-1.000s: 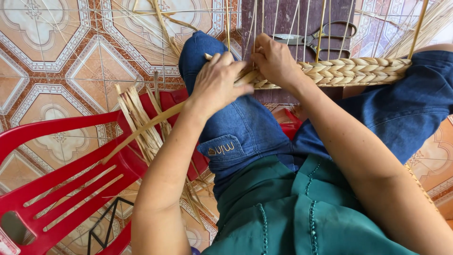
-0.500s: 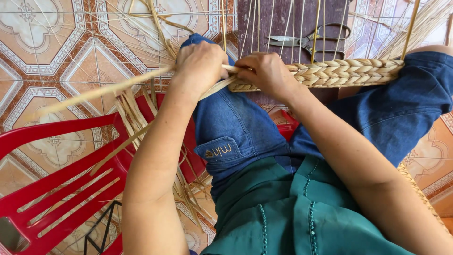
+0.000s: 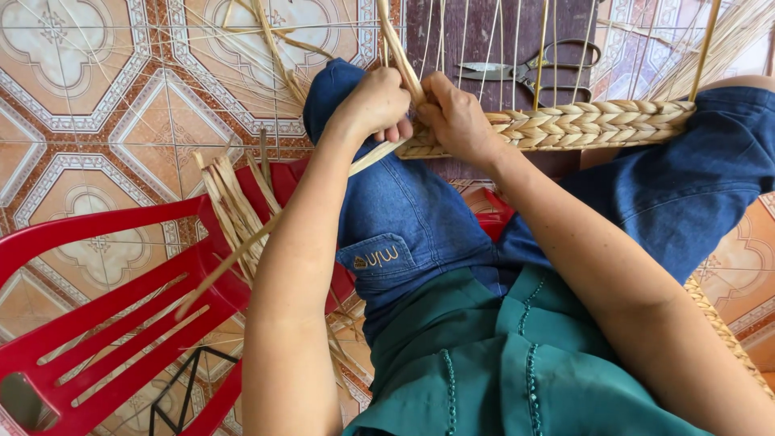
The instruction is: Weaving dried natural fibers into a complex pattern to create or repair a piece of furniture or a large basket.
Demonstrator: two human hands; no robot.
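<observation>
A flat braided band of straw (image 3: pixel 581 125) lies across my knees in blue jeans. At its left end my left hand (image 3: pixel 373 105) is closed around a long straw strand (image 3: pixel 398 48) that rises up past my fingers and also trails down to the lower left. My right hand (image 3: pixel 457 115) pinches the braid's working end just beside it, fingers touching the left hand. Thin upright straw strands stand above the braid.
A pair of metal scissors (image 3: pixel 529 69) lies on the dark wooden board beyond the braid. A red plastic chair (image 3: pixel 97 323) with loose straw strips (image 3: pixel 234 202) on it stands at my left. Patterned floor tiles (image 3: pixel 89 89) surround everything.
My left hand has drawn the long strand from lying out to the left up and over to the braid's end, and both hands have closed in together there.
</observation>
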